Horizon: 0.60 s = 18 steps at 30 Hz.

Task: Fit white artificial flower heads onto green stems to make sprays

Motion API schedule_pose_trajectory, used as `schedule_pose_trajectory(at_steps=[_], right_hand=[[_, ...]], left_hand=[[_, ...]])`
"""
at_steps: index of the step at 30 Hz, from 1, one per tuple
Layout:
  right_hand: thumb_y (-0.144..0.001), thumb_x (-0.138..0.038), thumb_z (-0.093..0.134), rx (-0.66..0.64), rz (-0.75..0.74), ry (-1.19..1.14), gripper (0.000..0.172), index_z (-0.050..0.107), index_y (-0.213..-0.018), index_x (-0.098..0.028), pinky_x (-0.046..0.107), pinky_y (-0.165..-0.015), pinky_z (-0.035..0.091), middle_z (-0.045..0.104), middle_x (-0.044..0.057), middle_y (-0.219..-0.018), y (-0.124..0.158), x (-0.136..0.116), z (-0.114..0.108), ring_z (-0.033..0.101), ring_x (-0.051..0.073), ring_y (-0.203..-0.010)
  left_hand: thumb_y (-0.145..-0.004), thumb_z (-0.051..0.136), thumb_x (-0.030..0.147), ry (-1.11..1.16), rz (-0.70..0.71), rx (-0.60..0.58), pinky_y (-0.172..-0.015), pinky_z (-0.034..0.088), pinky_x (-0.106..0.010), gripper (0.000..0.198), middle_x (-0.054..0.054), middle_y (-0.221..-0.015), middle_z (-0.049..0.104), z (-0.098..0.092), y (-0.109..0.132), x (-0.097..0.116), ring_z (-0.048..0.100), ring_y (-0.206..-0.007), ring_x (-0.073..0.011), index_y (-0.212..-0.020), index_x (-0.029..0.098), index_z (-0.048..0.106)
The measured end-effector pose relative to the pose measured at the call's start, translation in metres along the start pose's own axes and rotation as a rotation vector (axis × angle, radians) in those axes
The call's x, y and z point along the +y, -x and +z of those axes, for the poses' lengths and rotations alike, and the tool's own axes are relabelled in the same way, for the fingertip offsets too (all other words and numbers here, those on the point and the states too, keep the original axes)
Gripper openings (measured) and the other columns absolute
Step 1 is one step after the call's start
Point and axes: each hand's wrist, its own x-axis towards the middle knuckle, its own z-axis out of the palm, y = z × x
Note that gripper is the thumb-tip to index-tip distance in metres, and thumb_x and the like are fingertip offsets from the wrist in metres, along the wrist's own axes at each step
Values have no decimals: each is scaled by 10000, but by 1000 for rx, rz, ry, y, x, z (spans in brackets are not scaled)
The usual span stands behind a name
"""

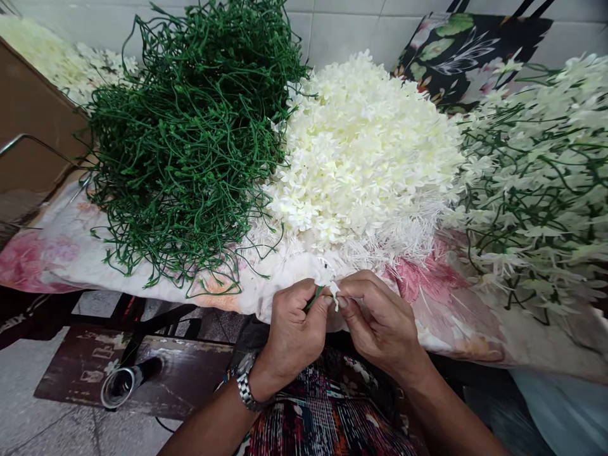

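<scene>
Both hands meet over the near edge of the cloth-covered table. My left hand (299, 323) is closed in a pinch on a green plastic stem (313, 299). Against it, my right hand (380, 313) pinches a small white artificial flower (334, 290) at the stem's tip. The fingers hide how flower and stem meet. Beyond my left hand rises a tangled heap of green plastic stems (199, 139). A mound of cream-white artificial blossoms (370, 145) lies straight ahead. Off to the right spreads a pile of white flowers on green stems (546, 183).
A cardboard box (33, 126) stands at the left, with a bent metal wire (38, 139) before it. Low on the left, a glass (118, 386) rests on a brown wooden bench (190, 373). A dark floral panel (475, 57) leans against the tiled wall (346, 25).
</scene>
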Motion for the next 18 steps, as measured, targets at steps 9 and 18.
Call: schedule_pose_trajectory(at_steps=[9,18], right_hand=[[-843,-92,486,-49,18,-68,109,532,-825,-190,235,-566,462,547,12,-695,-2,1,-9,539,123,-643],[-824,-92,521,-59,-69,-12,223,579,-1021,-181,236,-634,517,599,48,-834,-5,-10,-26,590,128,-746]], left_hand=[[-709,498,175,170,-90,-91,-441,302,-191,215,52,-465,381,-4,-3,0,336,-458,-81,-497,168,464],[-724,570,241,371,-172,-158,-467,366,-199,185,31,-504,479,1,2,6,403,-480,-90,-563,155,533]])
